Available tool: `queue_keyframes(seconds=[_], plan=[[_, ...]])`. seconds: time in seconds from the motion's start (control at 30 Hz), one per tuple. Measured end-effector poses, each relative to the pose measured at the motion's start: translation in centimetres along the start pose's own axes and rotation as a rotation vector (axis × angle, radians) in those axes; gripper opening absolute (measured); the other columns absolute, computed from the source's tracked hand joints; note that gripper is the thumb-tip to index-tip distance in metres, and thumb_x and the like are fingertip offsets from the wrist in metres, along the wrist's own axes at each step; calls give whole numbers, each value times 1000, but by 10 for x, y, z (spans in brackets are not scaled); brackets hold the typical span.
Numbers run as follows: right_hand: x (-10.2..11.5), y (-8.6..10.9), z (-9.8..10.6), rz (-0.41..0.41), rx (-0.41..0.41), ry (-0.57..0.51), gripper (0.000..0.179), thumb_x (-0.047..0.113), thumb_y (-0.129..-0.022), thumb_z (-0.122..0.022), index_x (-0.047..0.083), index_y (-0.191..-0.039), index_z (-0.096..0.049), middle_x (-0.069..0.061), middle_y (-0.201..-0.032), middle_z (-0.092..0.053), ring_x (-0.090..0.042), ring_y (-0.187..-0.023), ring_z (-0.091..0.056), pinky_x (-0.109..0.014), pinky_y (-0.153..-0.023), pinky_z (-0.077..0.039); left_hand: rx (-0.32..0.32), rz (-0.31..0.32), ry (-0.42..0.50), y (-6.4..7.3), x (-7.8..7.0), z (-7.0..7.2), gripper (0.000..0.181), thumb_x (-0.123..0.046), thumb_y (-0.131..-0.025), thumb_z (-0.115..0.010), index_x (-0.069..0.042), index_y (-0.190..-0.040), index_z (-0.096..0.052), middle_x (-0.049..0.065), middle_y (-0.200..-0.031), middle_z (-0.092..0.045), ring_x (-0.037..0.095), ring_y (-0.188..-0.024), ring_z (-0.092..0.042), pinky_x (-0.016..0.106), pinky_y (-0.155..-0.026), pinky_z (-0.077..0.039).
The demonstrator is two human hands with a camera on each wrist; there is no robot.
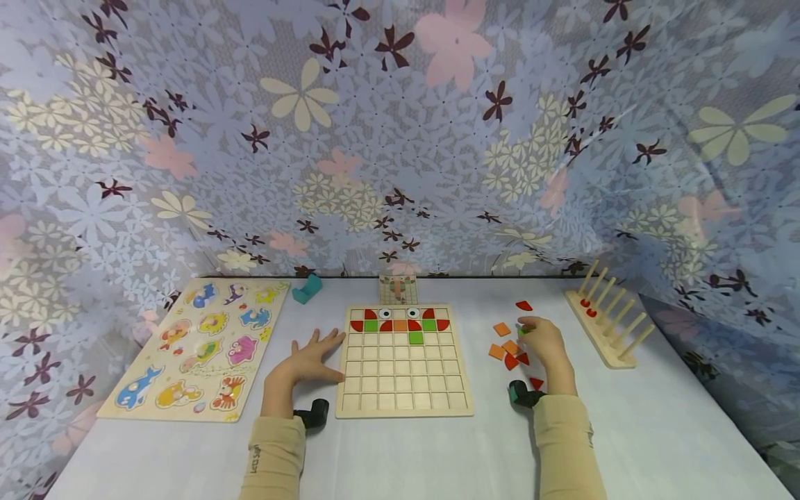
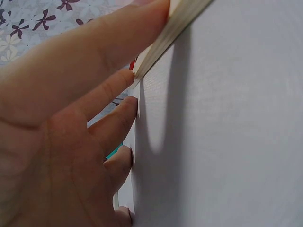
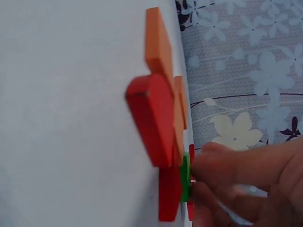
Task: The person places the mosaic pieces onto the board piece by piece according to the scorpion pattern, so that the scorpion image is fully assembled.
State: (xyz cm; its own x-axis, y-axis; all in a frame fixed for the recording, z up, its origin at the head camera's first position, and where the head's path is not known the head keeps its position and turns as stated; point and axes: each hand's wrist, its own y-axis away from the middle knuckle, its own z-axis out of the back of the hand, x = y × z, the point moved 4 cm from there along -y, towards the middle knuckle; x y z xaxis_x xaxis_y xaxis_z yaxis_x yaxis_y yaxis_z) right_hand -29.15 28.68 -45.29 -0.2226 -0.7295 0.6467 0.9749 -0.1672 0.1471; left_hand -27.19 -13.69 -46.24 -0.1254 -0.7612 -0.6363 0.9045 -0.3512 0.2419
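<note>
My left hand (image 1: 307,362) rests with spread fingers at the left edge of the wooden grid board (image 1: 403,383); its thumb (image 2: 118,35) touches the board's side. Along the board's top rows lie red quarter-round pieces, green squares, an orange square (image 1: 400,325) and two round eye pieces. One green square (image 1: 416,337) sits a row lower. To the right of the board, my right hand (image 1: 545,344) pinches a green square block (image 3: 185,178) between thumb and fingers. Beside it lie loose orange squares (image 1: 502,329) and red quarter-round pieces (image 1: 523,305).
An animal puzzle board (image 1: 206,347) lies at the left. Behind the grid board stands a small pattern card (image 1: 398,289), with a teal block (image 1: 307,289) to its left. A wooden peg rack (image 1: 603,333) with red beads stands at the right.
</note>
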Motion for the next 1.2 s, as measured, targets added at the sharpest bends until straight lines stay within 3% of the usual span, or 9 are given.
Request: queue_keyframes(seconds=[0.23, 0.5, 0.63, 0.8, 0.9, 1.03, 1.2], plan=[[-4, 2, 3, -3, -46, 144, 36, -2, -77, -57, -8, -112, -59, -30, -108, -56, -43, -99, -51, -53, -84, -42, 1, 3, 1, 0, 0, 1, 89, -25, -68, -78, -8, -143, -33, 14, -151, -22, 42, -139, 1, 66, -102, 13], [-7, 3, 5, -1, -93, 147, 41, -1, -74, -65, -7, -114, -58, -30, -102, -57, -41, -92, -53, -51, -78, -44, 0, 8, 5, 1, 0, 0, 89, -24, -68, -78, -8, -143, -33, 14, -151, -22, 42, -139, 1, 66, -102, 13], [-4, 4, 6, -8, -105, 53, 43, 4, -77, -67, -6, -117, -55, -29, -106, -57, -40, -92, -54, -49, -77, -45, -6, -1, 6, 1, -1, 0, 89, -24, -67, -79, -7, -143, -34, 15, -151, -23, 43, -139, 0, 66, -102, 13], [7, 6, 5, -10, -123, -132, 43, 11, -79, -70, -6, -114, -50, -28, -103, -60, -34, -85, -58, -39, -69, -48, -5, 1, 8, 1, -1, 0, 90, -25, -68, -79, -7, -143, -33, 15, -151, -22, 42, -139, 0, 66, -102, 13], [16, 6, 2, 3, -78, -278, 41, 11, -82, -68, -6, -113, -48, -24, -102, -63, -29, -85, -62, -34, -71, -51, -1, 4, 6, 1, 0, 0, 89, -25, -68, -78, -7, -143, -33, 14, -151, -22, 42, -139, 1, 65, -102, 13], [30, 6, -6, 26, 22, -464, 38, 12, -85, -65, -6, -114, -48, -8, -88, -67, -20, -80, -65, -29, -74, -53, 0, 0, 11, 0, 1, -1, 90, -25, -68, -79, -7, -143, -33, 15, -151, -22, 42, -139, 1, 66, -102, 13], [44, 6, -16, 36, 96, -588, 36, 11, -84, -66, -5, -112, -49, 7, -78, -63, -10, -75, -65, -23, -69, -52, 2, -1, 3, -1, 2, -1, 89, -26, -69, -78, -8, -143, -33, 14, -151, -22, 42, -139, 0, 66, -102, 13]])
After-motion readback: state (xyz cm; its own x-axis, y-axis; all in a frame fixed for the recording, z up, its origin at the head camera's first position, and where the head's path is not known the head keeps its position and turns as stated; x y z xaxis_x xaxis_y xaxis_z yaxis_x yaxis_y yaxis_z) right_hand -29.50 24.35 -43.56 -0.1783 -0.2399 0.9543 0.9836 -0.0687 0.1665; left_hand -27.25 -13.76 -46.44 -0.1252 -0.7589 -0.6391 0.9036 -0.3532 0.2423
